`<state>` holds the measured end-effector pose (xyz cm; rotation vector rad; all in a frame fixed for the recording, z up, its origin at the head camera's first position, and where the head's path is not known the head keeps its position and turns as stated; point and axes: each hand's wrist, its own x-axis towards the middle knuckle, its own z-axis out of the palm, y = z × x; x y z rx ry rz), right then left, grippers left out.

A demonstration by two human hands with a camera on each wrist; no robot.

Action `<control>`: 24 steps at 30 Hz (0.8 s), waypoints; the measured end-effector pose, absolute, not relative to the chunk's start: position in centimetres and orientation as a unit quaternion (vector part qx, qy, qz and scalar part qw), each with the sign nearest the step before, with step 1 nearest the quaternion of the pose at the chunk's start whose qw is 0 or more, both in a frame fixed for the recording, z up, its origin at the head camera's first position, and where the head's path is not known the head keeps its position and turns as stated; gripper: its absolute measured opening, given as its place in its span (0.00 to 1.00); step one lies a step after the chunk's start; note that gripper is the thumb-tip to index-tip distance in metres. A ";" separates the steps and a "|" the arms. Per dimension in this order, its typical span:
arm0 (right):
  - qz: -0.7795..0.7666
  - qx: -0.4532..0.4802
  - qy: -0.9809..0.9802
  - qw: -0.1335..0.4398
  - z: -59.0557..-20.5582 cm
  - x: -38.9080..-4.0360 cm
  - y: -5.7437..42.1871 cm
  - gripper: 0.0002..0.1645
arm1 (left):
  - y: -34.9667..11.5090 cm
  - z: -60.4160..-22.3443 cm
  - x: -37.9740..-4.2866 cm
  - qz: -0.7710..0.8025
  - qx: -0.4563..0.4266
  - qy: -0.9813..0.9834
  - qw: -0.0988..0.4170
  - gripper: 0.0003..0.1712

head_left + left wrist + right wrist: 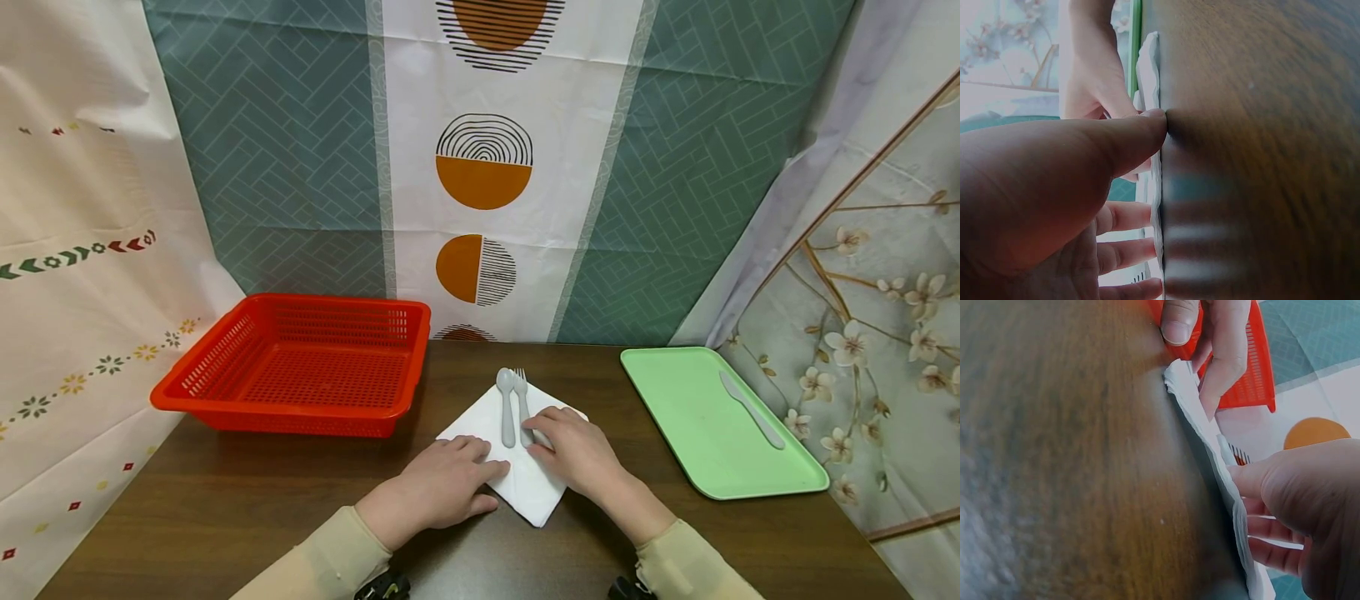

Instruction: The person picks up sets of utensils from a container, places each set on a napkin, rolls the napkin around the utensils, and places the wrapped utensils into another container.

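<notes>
A folded white napkin (534,498) lies turned like a diamond on the wooden table. On it rest a grey spoon (507,417) and a grey fork (521,400), side by side, heads pointing away from me. My left hand (438,487) rests on the napkin's left side, its fingers spread, the thumb at the near edge. From the right, my right hand (581,450) reaches over the napkin, index fingertip on the fork's handle and thumb close by the handle's lower end. In the right wrist view its fingers (1272,550) look fairly straight against the napkin.
At the left back stands a red plastic basket (281,408). A light green tray (701,417) lies on the right with a grey knife (752,410) on it. Patterned cloth (300,150) hangs behind the table (262,500) and along both sides.
</notes>
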<state>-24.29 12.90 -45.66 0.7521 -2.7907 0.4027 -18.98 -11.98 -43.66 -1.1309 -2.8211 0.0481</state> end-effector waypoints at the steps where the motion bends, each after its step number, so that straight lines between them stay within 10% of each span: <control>1: 0.138 0.256 -0.950 0.111 -45.6 -24.3 12.9 0.17 | -12.0 -43.6 -19.0 0.016 -0.371 -0.927 0.050 0.26; 24: 0.141 0.257 -0.950 0.109 -45.7 -24.2 12.8 0.18 | -12.0 -43.6 -18.9 0.016 -0.374 -0.926 0.051 0.26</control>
